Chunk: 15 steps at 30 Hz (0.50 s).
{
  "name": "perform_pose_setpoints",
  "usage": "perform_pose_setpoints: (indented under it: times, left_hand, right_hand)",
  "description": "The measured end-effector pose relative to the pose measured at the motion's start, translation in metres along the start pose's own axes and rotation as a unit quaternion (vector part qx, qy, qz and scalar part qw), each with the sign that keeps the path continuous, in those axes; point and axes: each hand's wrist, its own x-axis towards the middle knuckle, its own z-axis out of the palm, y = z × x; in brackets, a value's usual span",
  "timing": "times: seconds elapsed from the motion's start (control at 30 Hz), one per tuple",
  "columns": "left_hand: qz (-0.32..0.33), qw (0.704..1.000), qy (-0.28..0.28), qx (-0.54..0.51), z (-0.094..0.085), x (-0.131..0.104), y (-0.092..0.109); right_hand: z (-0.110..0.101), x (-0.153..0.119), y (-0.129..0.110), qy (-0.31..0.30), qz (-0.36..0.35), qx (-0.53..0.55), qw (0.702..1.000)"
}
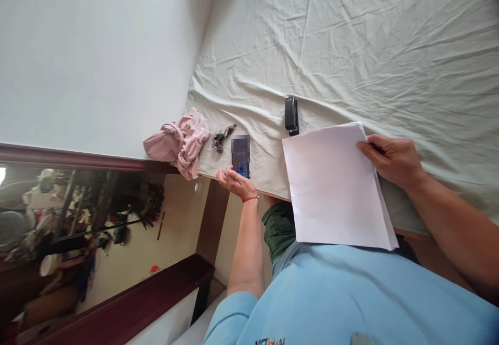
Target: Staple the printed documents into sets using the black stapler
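My right hand (393, 160) pinches the upper right edge of a stack of white paper (335, 189), which overhangs the front edge of the cloth-covered surface. At the near end of a phone (240, 155) is my left hand (237, 183), palm up with its fingers loosely bent; whether it grips the phone is unclear. The phone's screen is lit and partly pixelated. Just above the paper's top left corner lies a black stapler (291, 115).
A pink cloth (181, 142) is bunched at the left edge, beside a small dark cluster of keys (222, 138). Wrinkled pale fabric (351, 49) covers the surface. A dark red wooden rail (148, 295) stands at the lower left.
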Motion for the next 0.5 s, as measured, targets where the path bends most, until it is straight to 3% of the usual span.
perform_pose_setpoints:
  times: [0.5]
  left_hand:
    - [-0.002,0.999,-0.035,0.013,0.0024,0.0011,0.0031]
  right_hand:
    - [0.0009,0.0002,0.001,0.002,-0.003,0.002,1.0]
